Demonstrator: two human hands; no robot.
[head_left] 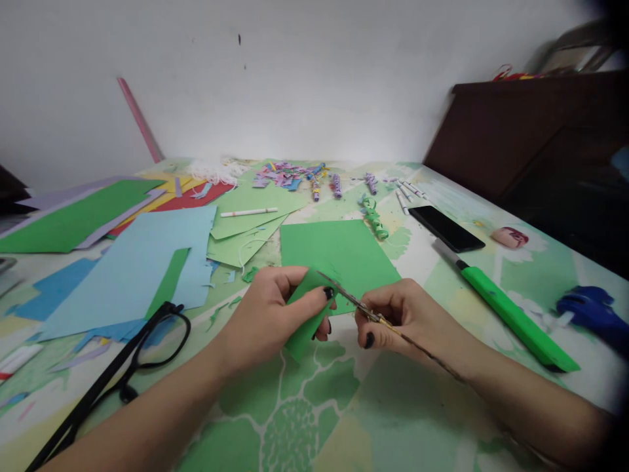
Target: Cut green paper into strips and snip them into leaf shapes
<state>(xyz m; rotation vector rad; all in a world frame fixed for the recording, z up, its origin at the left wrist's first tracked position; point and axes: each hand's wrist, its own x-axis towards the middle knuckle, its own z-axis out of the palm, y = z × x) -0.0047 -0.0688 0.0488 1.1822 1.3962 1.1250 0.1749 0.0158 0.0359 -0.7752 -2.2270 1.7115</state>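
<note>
My left hand (280,311) pinches a small piece of green paper (301,334) between thumb and fingers. My right hand (400,321) is closed around a pair of scissors (361,305), whose narrow blades reach left to the upper edge of that piece. Whether the blades are parted is too fine to tell. Just beyond both hands a larger green sheet (339,246) lies flat. Left of my left hand, a green strip (170,278) rests on a light blue sheet (132,262), and black glasses (132,367) lie near my forearm.
Rolled paper curls, including a green curl (376,219), lie toward the wall near a pile of paper scraps (282,175). On the right are a black phone (447,228), a green utility knife (515,314) with its blade out, and a blue tape dispenser (592,314).
</note>
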